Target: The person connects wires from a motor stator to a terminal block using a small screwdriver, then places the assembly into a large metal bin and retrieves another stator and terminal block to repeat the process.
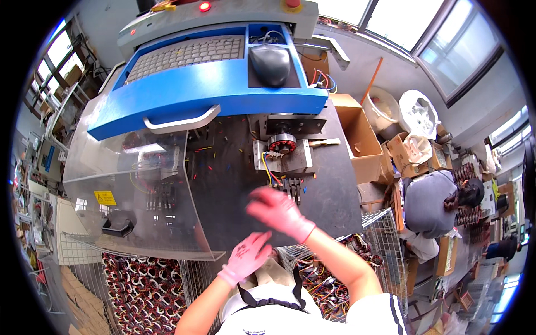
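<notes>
The right hand is a blur and the nearer left hand is hard to make out; I can't tell if either holds anything. Farther off, the round part sits on the desk, below the blue tray.

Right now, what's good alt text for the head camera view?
Pink-gloved right hand over a flat black worktop, pink-gloved left hand near its front edge. Beyond: a round silver-and-red metal part, coloured wires, a blue keyboard drawer.
</notes>
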`<state>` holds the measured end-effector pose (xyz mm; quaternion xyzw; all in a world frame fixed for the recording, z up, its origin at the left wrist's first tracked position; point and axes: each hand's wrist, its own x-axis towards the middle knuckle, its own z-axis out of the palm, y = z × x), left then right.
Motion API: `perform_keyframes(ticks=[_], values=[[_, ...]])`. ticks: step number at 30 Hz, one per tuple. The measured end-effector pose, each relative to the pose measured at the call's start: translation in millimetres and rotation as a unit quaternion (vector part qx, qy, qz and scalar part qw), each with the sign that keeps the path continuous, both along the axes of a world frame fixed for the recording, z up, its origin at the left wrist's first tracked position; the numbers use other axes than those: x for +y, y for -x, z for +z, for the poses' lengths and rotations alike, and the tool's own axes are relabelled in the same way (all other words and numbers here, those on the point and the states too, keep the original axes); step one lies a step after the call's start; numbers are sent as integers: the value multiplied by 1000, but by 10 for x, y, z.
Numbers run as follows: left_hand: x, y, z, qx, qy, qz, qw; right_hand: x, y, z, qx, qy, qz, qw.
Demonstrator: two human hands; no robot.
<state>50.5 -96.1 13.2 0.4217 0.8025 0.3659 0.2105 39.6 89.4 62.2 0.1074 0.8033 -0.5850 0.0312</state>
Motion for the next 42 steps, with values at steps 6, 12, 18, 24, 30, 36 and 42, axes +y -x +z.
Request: perform_keyframes(ticks=[6,12,18,24,30,36,42], values=[[-870,-138,-187,-56,100,-73,991,-1431,-286,-348,8,236,149,960],[-1795,-166,-243,-136,242,11,961,-903,-528,-106,-45,119,122,984],[-2513,-317,-715,-28,147,333,931,39,-1529,-402,-9,137,-177,975],[-2132,101,-371,115,57,352,927,904,-2013,-689,119,141,-508,842],[-1991,722,-212,252,42,316,914,1615,-2244,-1094,181,118,-603,768],[-2045,1421,-232,321,28,251,913,2079,-2465,-1435,437,297,-610,591],[-2246,1878,-410,326,32,188,926,-366,-696,1049,361,-281,-470,755]])
